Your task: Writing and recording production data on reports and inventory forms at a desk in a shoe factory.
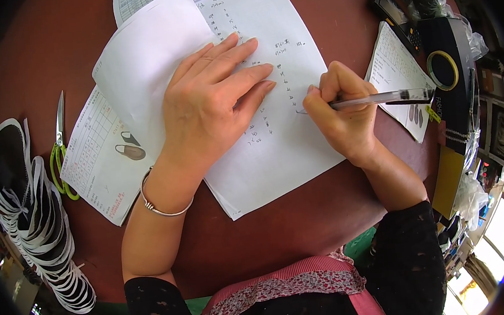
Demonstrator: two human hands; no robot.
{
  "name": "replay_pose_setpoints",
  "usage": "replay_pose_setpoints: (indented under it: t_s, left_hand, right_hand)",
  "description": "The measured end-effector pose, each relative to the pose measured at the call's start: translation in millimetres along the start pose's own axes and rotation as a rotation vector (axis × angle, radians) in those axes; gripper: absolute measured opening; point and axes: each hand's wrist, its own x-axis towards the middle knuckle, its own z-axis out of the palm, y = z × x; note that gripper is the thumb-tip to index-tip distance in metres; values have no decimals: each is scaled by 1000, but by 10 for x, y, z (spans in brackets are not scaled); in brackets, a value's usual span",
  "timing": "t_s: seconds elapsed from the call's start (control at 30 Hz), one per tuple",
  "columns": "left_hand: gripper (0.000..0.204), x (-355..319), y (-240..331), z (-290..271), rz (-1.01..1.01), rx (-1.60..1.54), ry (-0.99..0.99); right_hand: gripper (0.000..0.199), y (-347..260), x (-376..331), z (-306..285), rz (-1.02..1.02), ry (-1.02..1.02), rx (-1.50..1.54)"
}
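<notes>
My left hand (pixel 214 95) lies flat with its fingers stretched over a sheet of white paper (pixel 298 148), pressing down a folded-back page (pixel 154 41) beside it. Handwritten columns run down the sheet. In my right hand (pixel 346 111) a clear-barrelled pen (pixel 386 97) with a dark end is pinched, its tip down at the writing on the right half of the sheet. Under the folded page, a printed form (pixel 95 164) with shoe pictures sticks out to the left. A silver bracelet (pixel 167 212) circles my left wrist.
Scissors with green handles (pixel 57 167) lie left of the papers, next to a stack of black, white-edged pieces (pixel 39 233). At the right are another printed sheet (pixel 400 80), a black handheld device (pixel 393 13), a tape roll (pixel 442 70) and a dark box (pixel 458 111). The table (pixel 280 208) is reddish brown.
</notes>
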Motion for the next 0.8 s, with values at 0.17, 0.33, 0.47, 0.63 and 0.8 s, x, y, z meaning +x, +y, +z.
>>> replay_pose_setpoints:
  t_s: [0.17, 0.33, 0.47, 0.63, 0.8]
  left_hand:
    - [20, 8, 6, -11, -6, -12, -7]
    - [20, 0, 7, -10, -15, -17, -8]
    - [19, 0, 3, -3, -15, -4, 3]
    - [19, -2, -2, 8, 13, 4, -3]
    - [20, -11, -1, -9, 7, 6, -17]
  right_hand:
    - [40, 12, -8, 16, -15, 21, -13]
    - [38, 8, 40, -35, -22, -15, -7]
    - [35, 24, 229, -169, 262, 34, 479]
    - [29, 77, 486, -110, 304, 50, 358]
    - [30, 164, 617, 62, 70, 149, 210]
